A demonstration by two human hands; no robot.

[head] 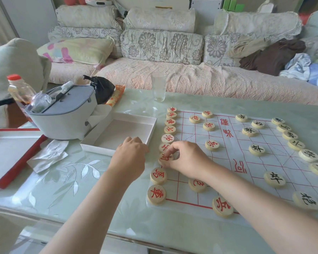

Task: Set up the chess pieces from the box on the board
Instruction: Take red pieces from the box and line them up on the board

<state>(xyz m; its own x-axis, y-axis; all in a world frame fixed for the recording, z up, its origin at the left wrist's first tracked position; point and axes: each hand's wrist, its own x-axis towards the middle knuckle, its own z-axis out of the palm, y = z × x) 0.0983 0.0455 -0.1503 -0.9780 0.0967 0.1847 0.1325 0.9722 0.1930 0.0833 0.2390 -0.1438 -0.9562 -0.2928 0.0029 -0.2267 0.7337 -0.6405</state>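
A white paper board (233, 162) with red lines lies on the table. Round wooden pieces with red characters stand in a column along its left edge, and black-character pieces (256, 149) line its right side. My right hand (187, 158) pinches one red piece (164, 159) in that left column with thumb and fingertips. My left hand (130, 158) hovers beside it with fingers curled under, between the column and the white box (151, 125); I cannot see whether it holds anything. The box looks empty.
A grey basket (66, 114) with bottles stands at the left, next to a black bag (103, 88) and a red-edged box lid (9, 162). A crumpled tissue (48, 154) lies near the box. A glass (159, 87) stands at the table's far edge before the sofa.
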